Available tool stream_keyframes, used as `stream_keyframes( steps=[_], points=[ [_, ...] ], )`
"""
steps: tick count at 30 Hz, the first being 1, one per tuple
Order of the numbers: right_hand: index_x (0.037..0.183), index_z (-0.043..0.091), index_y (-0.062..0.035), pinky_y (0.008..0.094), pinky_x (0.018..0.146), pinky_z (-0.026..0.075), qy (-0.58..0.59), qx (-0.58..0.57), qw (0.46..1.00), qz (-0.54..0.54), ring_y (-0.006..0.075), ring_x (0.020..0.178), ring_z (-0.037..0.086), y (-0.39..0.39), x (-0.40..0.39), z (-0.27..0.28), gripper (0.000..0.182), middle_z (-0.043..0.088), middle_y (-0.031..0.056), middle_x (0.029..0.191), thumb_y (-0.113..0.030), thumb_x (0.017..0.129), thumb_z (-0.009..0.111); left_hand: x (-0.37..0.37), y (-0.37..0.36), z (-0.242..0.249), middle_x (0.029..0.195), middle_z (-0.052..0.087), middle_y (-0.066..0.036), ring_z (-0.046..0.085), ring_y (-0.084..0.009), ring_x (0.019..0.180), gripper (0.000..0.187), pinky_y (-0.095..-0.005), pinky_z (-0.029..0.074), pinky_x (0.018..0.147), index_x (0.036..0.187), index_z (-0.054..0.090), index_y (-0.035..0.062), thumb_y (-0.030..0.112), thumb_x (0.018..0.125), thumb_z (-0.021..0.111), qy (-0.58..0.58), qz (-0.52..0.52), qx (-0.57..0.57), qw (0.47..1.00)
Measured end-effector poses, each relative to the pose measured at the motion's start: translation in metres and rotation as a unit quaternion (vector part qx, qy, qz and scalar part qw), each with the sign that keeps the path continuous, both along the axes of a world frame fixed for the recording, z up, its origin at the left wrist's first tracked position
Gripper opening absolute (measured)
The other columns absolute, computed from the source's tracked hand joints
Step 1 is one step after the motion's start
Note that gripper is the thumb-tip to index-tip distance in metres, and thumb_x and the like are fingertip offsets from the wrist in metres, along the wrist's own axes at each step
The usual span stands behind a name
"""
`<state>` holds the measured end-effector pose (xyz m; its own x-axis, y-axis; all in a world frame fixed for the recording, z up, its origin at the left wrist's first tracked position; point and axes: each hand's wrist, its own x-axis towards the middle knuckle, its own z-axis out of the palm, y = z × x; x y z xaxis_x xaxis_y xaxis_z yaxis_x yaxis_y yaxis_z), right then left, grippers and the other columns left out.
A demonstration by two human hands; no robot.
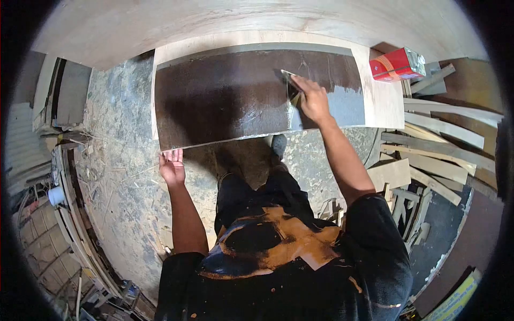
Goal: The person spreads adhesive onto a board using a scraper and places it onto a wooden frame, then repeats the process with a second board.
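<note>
Nearest the lens, a dark apron (pixel 278 251) smeared with orange-brown stains, blocking most of the body and the floor beneath. Below the board edge, one grey shoe (pixel 278 144) peeking out; the other foot hidden.

Left hand (pixel 172 167) at the near lower corner of the board, palm up, fingers curled under the edge and partly lost behind it; gripping or only propping, impossible to tell. Dusty floor (pixel 118 176) around it, littered with splinters and shavings too small to sort out.

Dark brown board (pixel 225 99) lying tilted across the middle, resting on a larger pale sheet (pixel 385 101) that shows only along its top and right margins. Wet sheen over most of the dark face, a duller grey patch at the right end.

Right hand (pixel 313 99) on the board's upper right area, fingers closed around a flat scraper (pixel 290 83); blade corner visible, handle buried in the fist. Contact line of blade and surface hard to make out in the glare.

Further right, a heap of wood offcuts (pixel 439 139), overlapping, ends cut off by the lens rim. Beyond, a red carton (pixel 397 65), its print unreadable. Behind everything, a broad pale plywood panel (pixel 241 21), upper part cropped. Far left clutter dim and warped.
</note>
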<state>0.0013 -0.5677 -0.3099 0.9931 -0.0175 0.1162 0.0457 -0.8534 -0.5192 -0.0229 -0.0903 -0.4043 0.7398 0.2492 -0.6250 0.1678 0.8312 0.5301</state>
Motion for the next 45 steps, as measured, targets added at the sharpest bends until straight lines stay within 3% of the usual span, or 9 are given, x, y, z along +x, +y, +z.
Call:
stream_keyframes(
  steps=[5, 10, 11, 18, 34, 35, 38, 41, 45],
  points=[
    [0.127, 0.047, -0.0296, 0.0408, 0.105, 0.024, 0.186, -0.221, 0.949, 0.128, 0.0211, 0.128, 0.034, 0.003, -0.063, -0.046, 0.051, 0.039, 0.0007, 0.138, -0.011, 0.08, 0.051, -0.005, -0.013, -0.023, 0.098, 0.045, -0.01, 0.051, -0.0272, 0.093, 0.037, -0.0466, 0.046, 0.091, 0.123, 0.035, 0.0033, 0.015, 0.09, 0.049, 0.053, 0.007, 0.087, 0.995],
    [0.119, 0.055, -0.027, 0.0437, 0.077, 0.048, 0.239, -0.045, 0.965, 0.103, 0.0251, 0.078, 0.063, -0.038, -0.012, 0.039, 0.051, 0.066, 0.0127, 0.093, -0.003, 0.074, 0.048, 0.003, -0.004, -0.039, 0.097, 0.046, -0.01, 0.051, -0.0266, 0.092, 0.032, -0.0432, 0.049, 0.087, 0.12, 0.038, 0.0039, 0.015, 0.091, 0.047, 0.109, 0.012, 0.133, 0.985],
    [0.108, 0.063, -0.0211, 0.0408, 0.069, 0.053, 0.042, -0.161, 0.978, 0.123, 0.0258, 0.061, 0.064, -0.053, 0.011, 0.029, 0.043, 0.067, 0.0113, 0.085, 0.001, 0.076, 0.044, 0.006, -0.015, -0.029, 0.096, 0.047, -0.009, 0.051, -0.0254, 0.089, 0.03, -0.0423, 0.049, 0.087, 0.118, 0.041, 0.0043, 0.015, 0.091, 0.048, 0.112, 0.021, 0.151, 0.982],
    [0.116, 0.056, -0.0298, 0.0436, 0.075, 0.051, 0.1, -0.206, 0.972, 0.05, 0.0334, 0.081, 0.062, -0.082, 0.118, -0.059, 0.044, 0.064, 0.0168, 0.091, -0.012, 0.076, 0.05, 0.002, -0.022, -0.018, 0.088, 0.049, -0.006, 0.049, -0.0208, 0.08, 0.018, -0.0408, 0.047, 0.085, 0.097, 0.051, 0.0075, 0.021, 0.086, 0.048, 0.069, 0.055, 0.098, 0.991],
    [0.113, 0.059, -0.0301, 0.038, 0.093, 0.04, 0.111, -0.181, 0.956, 0.2, 0.0237, 0.105, 0.055, -0.009, -0.099, -0.027, 0.042, 0.06, 0.0038, 0.112, -0.01, 0.077, 0.05, -0.001, -0.023, -0.011, 0.081, 0.049, -0.007, 0.049, -0.0244, 0.086, 0.021, -0.0439, 0.039, 0.095, 0.093, 0.051, 0.0004, 0.018, 0.083, 0.046, -0.015, 0.023, 0.027, 0.999],
    [0.112, 0.06, -0.0303, 0.0374, 0.089, 0.044, 0.351, -0.189, 0.893, 0.208, 0.0231, 0.098, 0.059, -0.005, -0.102, -0.015, 0.039, 0.062, 0.0047, 0.107, -0.012, 0.08, 0.047, -0.001, -0.022, -0.013, 0.086, 0.052, -0.009, 0.051, -0.0259, 0.09, 0.023, -0.0446, 0.038, 0.096, 0.095, 0.051, -0.0001, 0.019, 0.083, 0.046, -0.022, 0.018, 0.029, 0.999],
    [0.112, 0.061, -0.0245, 0.0391, 0.081, 0.049, 0.357, -0.1, 0.915, 0.16, 0.0253, 0.087, 0.063, -0.017, -0.109, 0.008, 0.038, 0.064, 0.0072, 0.103, -0.007, 0.079, 0.049, -0.003, -0.024, -0.016, 0.09, 0.054, -0.011, 0.051, -0.0261, 0.091, 0.023, -0.0447, 0.037, 0.097, 0.095, 0.051, 0.0001, 0.019, 0.083, 0.047, -0.031, 0.004, 0.029, 0.999],
    [0.116, 0.058, -0.0192, 0.0386, 0.088, 0.047, 0.171, 0.195, 0.966, -0.004, 0.0261, 0.098, 0.06, -0.049, -0.082, 0.01, 0.04, 0.062, 0.0129, 0.107, -0.004, 0.08, 0.05, -0.016, -0.043, -0.017, 0.092, 0.056, -0.012, 0.054, -0.0279, 0.092, 0.023, -0.0446, 0.04, 0.096, 0.096, 0.051, 0.0004, 0.02, 0.083, 0.047, -0.028, -0.042, 0.021, 0.999],
    [0.119, 0.054, -0.0217, 0.0425, 0.091, 0.04, 0.024, -0.014, 0.999, -0.026, 0.029, 0.109, 0.051, -0.069, -0.027, 0.0, 0.046, 0.057, 0.0103, 0.116, -0.005, 0.077, 0.05, -0.035, -0.09, -0.013, 0.108, 0.056, -0.018, 0.054, -0.0324, 0.105, 0.022, -0.0433, 0.044, 0.093, 0.103, 0.048, 0.0008, 0.017, 0.089, 0.044, -0.026, -0.16, 0.003, 0.987]
  ],
)
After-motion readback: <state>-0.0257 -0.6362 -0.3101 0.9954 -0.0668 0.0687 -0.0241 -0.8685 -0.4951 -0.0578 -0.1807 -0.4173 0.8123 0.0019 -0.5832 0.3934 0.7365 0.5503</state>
